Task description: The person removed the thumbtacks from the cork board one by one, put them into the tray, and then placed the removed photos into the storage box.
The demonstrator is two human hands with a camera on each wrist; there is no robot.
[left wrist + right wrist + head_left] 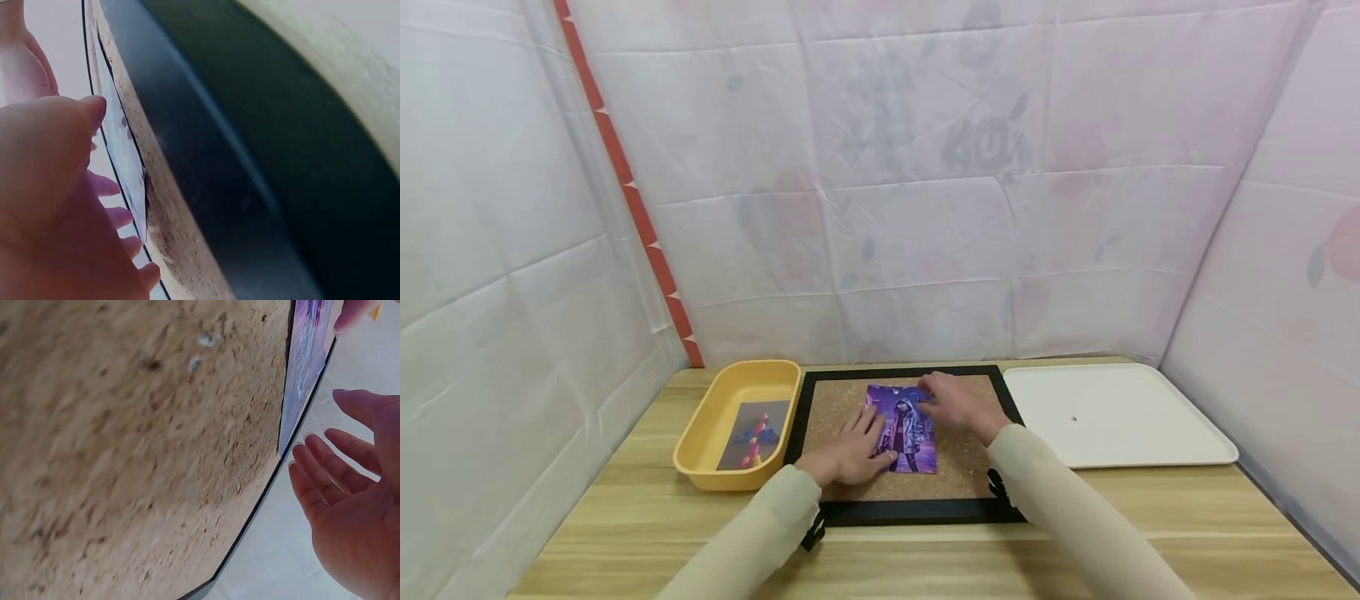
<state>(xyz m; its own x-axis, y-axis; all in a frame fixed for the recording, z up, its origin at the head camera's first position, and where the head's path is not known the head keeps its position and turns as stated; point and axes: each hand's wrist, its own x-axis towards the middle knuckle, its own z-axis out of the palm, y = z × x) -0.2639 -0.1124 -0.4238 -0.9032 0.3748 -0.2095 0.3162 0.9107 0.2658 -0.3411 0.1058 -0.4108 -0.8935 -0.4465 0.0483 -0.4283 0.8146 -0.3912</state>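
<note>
A purple picture card (907, 433) showing a hooded figure lies on a cork board (964, 475) with a black frame. My left hand (850, 450) rests its spread fingers on the card's left side. Near the card's upper right corner hovers my right hand (958, 406), its fingers loosely bent and nothing visible between them. In the right wrist view, this hand (353, 481) appears apart from the card (306, 356). A small pale spot, perhaps a pin, shows at the card's top edge; it is too small to tell.
On the left stands a yellow bin (700, 446) with another picture card (754, 435) inside. A white tray (1135, 425) lies to the right, bearing one tiny dark object (1073, 418). White fabric walls (865, 250) enclose the wooden table (625, 517) at the back and sides.
</note>
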